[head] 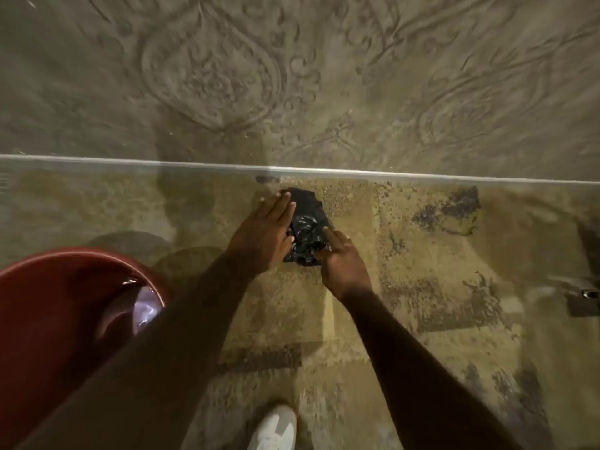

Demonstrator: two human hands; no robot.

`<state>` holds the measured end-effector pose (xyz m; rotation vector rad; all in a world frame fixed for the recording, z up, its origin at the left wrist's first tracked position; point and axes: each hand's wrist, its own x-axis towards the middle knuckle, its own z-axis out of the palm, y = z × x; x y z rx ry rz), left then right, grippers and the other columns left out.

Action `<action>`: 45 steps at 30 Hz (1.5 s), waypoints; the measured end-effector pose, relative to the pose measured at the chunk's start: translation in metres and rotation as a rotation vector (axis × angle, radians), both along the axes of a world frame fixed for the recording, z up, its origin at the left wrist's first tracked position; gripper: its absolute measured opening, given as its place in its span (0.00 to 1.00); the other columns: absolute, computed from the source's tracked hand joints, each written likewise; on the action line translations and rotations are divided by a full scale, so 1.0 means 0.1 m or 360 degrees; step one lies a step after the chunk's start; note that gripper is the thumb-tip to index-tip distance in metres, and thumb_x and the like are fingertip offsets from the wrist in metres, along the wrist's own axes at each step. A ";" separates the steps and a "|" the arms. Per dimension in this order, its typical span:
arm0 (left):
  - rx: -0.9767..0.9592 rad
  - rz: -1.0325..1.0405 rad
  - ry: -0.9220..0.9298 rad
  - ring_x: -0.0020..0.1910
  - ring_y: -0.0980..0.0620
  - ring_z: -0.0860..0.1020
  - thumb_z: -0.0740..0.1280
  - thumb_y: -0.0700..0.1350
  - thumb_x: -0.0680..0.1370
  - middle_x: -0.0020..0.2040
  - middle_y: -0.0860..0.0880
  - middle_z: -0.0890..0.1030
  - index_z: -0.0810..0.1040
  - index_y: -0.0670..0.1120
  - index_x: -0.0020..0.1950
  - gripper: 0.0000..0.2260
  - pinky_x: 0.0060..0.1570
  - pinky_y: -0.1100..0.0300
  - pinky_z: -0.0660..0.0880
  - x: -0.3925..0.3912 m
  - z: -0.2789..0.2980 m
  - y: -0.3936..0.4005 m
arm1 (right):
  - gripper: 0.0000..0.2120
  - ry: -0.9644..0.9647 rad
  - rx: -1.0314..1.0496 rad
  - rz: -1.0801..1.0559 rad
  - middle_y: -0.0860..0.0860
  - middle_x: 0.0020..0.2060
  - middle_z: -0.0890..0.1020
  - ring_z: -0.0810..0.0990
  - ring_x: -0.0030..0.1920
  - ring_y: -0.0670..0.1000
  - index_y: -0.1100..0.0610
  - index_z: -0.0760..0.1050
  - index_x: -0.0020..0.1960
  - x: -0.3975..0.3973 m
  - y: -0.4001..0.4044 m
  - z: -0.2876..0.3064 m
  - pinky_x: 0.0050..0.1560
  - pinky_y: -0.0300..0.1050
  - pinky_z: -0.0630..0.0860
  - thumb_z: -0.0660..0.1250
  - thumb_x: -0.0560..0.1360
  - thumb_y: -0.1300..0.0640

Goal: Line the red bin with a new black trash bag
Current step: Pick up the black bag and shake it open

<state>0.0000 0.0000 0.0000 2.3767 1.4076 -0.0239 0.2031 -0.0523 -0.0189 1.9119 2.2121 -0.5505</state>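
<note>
A crumpled, folded black trash bag lies on the speckled floor close to a pale strip. My left hand rests on the bag's left side with the fingers stretched out flat. My right hand pinches the bag's near right corner. The red bin stands at the lower left, partly behind my left forearm. Its mouth faces up, and a shiny patch shows deep inside it.
A pale strip crosses the floor just beyond the bag, with a patterned carpet behind it. A white shoe is at the bottom middle. A small dark fitting sits at the right edge.
</note>
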 end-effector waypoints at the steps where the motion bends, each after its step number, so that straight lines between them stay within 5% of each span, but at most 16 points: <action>1: -0.0030 -0.0023 0.0087 0.82 0.42 0.49 0.59 0.52 0.82 0.83 0.40 0.51 0.51 0.40 0.82 0.32 0.81 0.46 0.47 0.04 -0.13 -0.02 | 0.20 -0.0074 -0.0074 0.0054 0.54 0.82 0.57 0.58 0.80 0.60 0.53 0.76 0.69 0.01 0.00 -0.14 0.79 0.58 0.59 0.62 0.78 0.59; 4: -0.0187 -0.0024 0.0158 0.83 0.43 0.47 0.57 0.51 0.82 0.83 0.41 0.49 0.50 0.41 0.82 0.31 0.81 0.46 0.45 0.07 -0.35 -0.10 | 0.25 -0.0109 -0.0184 0.0050 0.55 0.83 0.48 0.48 0.83 0.59 0.52 0.68 0.76 0.05 0.01 -0.37 0.82 0.59 0.49 0.58 0.79 0.59; 7: -0.0307 -0.0006 0.0147 0.83 0.44 0.46 0.57 0.50 0.82 0.84 0.43 0.49 0.50 0.42 0.82 0.31 0.81 0.47 0.44 0.08 -0.54 -0.11 | 0.30 -0.0132 -0.0211 0.0086 0.54 0.83 0.48 0.47 0.83 0.58 0.52 0.60 0.80 0.08 0.05 -0.59 0.81 0.60 0.51 0.58 0.79 0.60; 10: -0.0334 0.0036 0.0140 0.83 0.45 0.48 0.58 0.49 0.82 0.83 0.43 0.50 0.50 0.42 0.82 0.32 0.81 0.47 0.46 0.05 -0.57 -0.07 | 0.33 -0.0095 -0.0164 0.0094 0.53 0.82 0.56 0.53 0.82 0.56 0.56 0.55 0.81 0.06 0.16 -0.61 0.81 0.58 0.55 0.58 0.77 0.63; 16: -0.0391 0.0176 -0.0020 0.82 0.45 0.51 0.59 0.48 0.81 0.83 0.44 0.52 0.51 0.42 0.82 0.32 0.80 0.47 0.51 -0.05 -0.35 -0.01 | 0.32 0.0115 0.0160 0.0061 0.53 0.73 0.73 0.73 0.71 0.56 0.56 0.64 0.77 0.02 0.27 -0.28 0.74 0.55 0.69 0.68 0.75 0.64; 21: -0.0503 0.0384 -0.0559 0.78 0.45 0.63 0.65 0.47 0.79 0.81 0.46 0.62 0.54 0.50 0.82 0.34 0.76 0.50 0.64 -0.25 0.05 -0.11 | 0.22 0.0607 0.0403 -0.0127 0.54 0.66 0.82 0.80 0.65 0.54 0.57 0.77 0.69 -0.20 0.23 0.41 0.68 0.51 0.75 0.68 0.75 0.64; 24: -0.0616 0.0524 -0.0924 0.76 0.49 0.68 0.71 0.52 0.73 0.79 0.48 0.67 0.57 0.58 0.80 0.38 0.74 0.54 0.66 -0.40 0.37 -0.32 | 0.12 0.1015 0.0505 -0.0385 0.52 0.52 0.88 0.85 0.52 0.48 0.57 0.86 0.56 -0.46 0.05 0.86 0.56 0.47 0.82 0.70 0.75 0.65; 26: -0.0736 0.0601 -0.1110 0.76 0.55 0.67 0.75 0.59 0.68 0.78 0.56 0.68 0.56 0.66 0.78 0.43 0.74 0.56 0.67 -0.51 0.62 -0.51 | 0.10 0.1330 0.0412 -0.0675 0.50 0.46 0.88 0.86 0.47 0.47 0.57 0.87 0.51 -0.69 -0.09 1.16 0.51 0.46 0.83 0.71 0.75 0.67; 29: -0.0841 0.0657 -0.1351 0.71 0.68 0.70 0.77 0.64 0.66 0.69 0.74 0.71 0.57 0.75 0.73 0.42 0.68 0.71 0.68 -0.70 1.02 -0.81 | 0.09 0.1803 0.0227 -0.1039 0.50 0.44 0.89 0.88 0.46 0.49 0.57 0.87 0.50 -1.02 -0.28 1.57 0.49 0.42 0.83 0.71 0.75 0.67; 33: -0.0736 0.0850 -0.1617 0.69 0.64 0.75 0.75 0.51 0.72 0.69 0.66 0.75 0.62 0.53 0.80 0.39 0.68 0.66 0.71 -0.99 1.50 -1.10 | 0.10 0.2170 0.0065 -0.1304 0.53 0.42 0.89 0.85 0.43 0.52 0.56 0.87 0.48 -1.47 -0.46 2.06 0.48 0.49 0.82 0.71 0.75 0.69; 36: -0.0619 0.0922 -0.1647 0.66 0.62 0.77 0.69 0.38 0.76 0.67 0.58 0.78 0.64 0.44 0.79 0.32 0.66 0.66 0.73 -1.35 1.90 -1.32 | 0.14 0.2272 -0.0035 -0.1267 0.50 0.38 0.88 0.84 0.39 0.47 0.54 0.86 0.44 -1.83 -0.58 2.43 0.42 0.41 0.81 0.68 0.76 0.71; 38: -0.0694 0.0985 -0.1607 0.61 0.60 0.81 0.67 0.33 0.78 0.62 0.52 0.83 0.71 0.41 0.75 0.24 0.60 0.64 0.76 -1.63 2.07 -1.45 | 0.14 0.2201 -0.0009 -0.1156 0.48 0.38 0.88 0.84 0.40 0.45 0.54 0.86 0.44 -2.02 -0.65 2.63 0.44 0.39 0.81 0.67 0.76 0.71; 41: -0.0760 0.0985 -0.1307 0.40 0.53 0.82 0.68 0.35 0.77 0.40 0.44 0.86 0.84 0.40 0.46 0.04 0.41 0.50 0.77 -2.14 2.26 -1.64 | 0.14 0.2010 0.0002 -0.0968 0.50 0.41 0.87 0.84 0.44 0.47 0.54 0.85 0.45 -2.29 -0.71 2.88 0.50 0.42 0.80 0.66 0.77 0.71; 45: -0.0875 0.1178 -0.1317 0.26 0.57 0.79 0.69 0.31 0.77 0.26 0.51 0.81 0.81 0.44 0.36 0.12 0.24 0.61 0.75 -2.78 2.46 -1.86 | 0.15 0.1732 -0.0155 -0.0675 0.41 0.35 0.85 0.80 0.33 0.37 0.53 0.83 0.47 -2.47 -0.71 3.07 0.36 0.30 0.75 0.66 0.77 0.71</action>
